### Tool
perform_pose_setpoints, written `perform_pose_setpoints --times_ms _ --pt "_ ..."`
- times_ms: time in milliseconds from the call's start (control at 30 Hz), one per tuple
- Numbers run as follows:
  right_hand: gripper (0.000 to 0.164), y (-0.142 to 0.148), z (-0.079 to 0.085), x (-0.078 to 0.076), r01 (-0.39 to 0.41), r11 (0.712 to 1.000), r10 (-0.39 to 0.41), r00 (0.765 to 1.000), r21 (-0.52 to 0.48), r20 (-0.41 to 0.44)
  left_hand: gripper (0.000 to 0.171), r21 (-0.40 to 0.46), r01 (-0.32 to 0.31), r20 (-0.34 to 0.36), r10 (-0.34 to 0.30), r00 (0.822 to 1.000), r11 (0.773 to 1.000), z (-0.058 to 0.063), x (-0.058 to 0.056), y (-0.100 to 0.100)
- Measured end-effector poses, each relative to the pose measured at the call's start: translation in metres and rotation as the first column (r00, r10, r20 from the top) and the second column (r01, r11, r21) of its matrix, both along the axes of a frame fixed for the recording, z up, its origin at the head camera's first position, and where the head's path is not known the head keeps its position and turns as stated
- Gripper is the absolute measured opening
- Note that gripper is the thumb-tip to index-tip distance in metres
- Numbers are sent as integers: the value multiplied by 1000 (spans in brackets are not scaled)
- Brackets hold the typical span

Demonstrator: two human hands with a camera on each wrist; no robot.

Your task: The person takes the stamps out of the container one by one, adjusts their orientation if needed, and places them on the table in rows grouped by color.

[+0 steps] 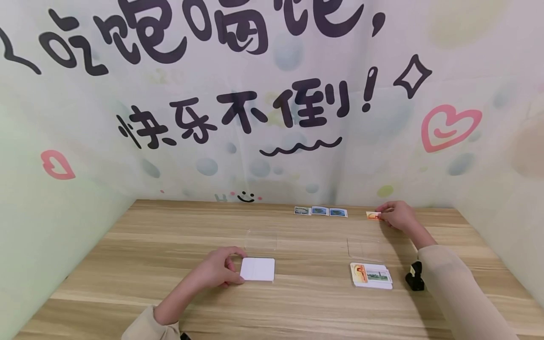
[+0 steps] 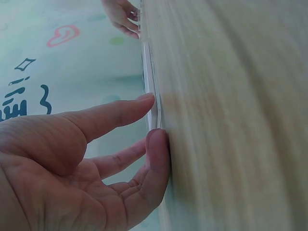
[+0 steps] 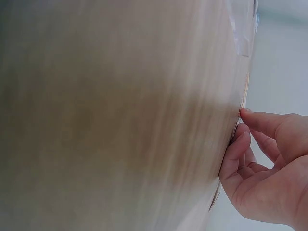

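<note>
At the table's back right, my right hand point(image 1: 397, 216) pinches a small orange stamp-like picture card point(image 1: 372, 216) by its right side. The right wrist view shows that hand point(image 3: 269, 163) low at the tabletop, thumb and fingertips close together. My left hand point(image 1: 216, 268) holds a stack of blank white cards point(image 1: 258, 269) by its left side, with a finger at the far corner and the thumb at the near one. In the left wrist view, the thumb and a curled finger of the left hand point(image 2: 96, 159) meet the thin edge of the stack point(image 2: 153, 82).
Three bluish picture cards point(image 1: 320, 211) lie in a row along the back edge. On the right is another card pile point(image 1: 371, 282) with orange and green pictures on top. Clear plastic pieces point(image 1: 261, 240) lie behind both piles. A printed cloth point(image 1: 272, 174) hangs behind the table.
</note>
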State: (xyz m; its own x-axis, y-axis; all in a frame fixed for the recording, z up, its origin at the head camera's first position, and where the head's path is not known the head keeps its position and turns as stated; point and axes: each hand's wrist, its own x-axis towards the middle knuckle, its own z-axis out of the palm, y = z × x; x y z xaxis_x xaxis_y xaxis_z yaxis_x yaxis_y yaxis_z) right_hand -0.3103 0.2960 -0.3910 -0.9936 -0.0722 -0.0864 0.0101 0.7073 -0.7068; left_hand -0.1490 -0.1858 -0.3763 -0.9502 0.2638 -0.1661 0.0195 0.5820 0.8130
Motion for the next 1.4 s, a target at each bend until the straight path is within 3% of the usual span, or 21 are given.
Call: perform_pose_setpoints --times_ms 467,733,1167,1400 --pt "27 1 1 2 -13 1000 14 1000 -21 15 54 20 -12 11 12 1000 1000 4 1 6" --pt "30 1 1 3 -35 996 37 999 -84 24 56 79 10 11 -11 1000 997 6 2 12" --pt "34 -2 8 10 -60 988 64 998 -145 20 57 92 38 11 -39 999 995 11 0 31" --pt "36 -3 10 14 -76 991 76 997 -111 -6 58 101 46 0 -47 999 994 11 -2 44"
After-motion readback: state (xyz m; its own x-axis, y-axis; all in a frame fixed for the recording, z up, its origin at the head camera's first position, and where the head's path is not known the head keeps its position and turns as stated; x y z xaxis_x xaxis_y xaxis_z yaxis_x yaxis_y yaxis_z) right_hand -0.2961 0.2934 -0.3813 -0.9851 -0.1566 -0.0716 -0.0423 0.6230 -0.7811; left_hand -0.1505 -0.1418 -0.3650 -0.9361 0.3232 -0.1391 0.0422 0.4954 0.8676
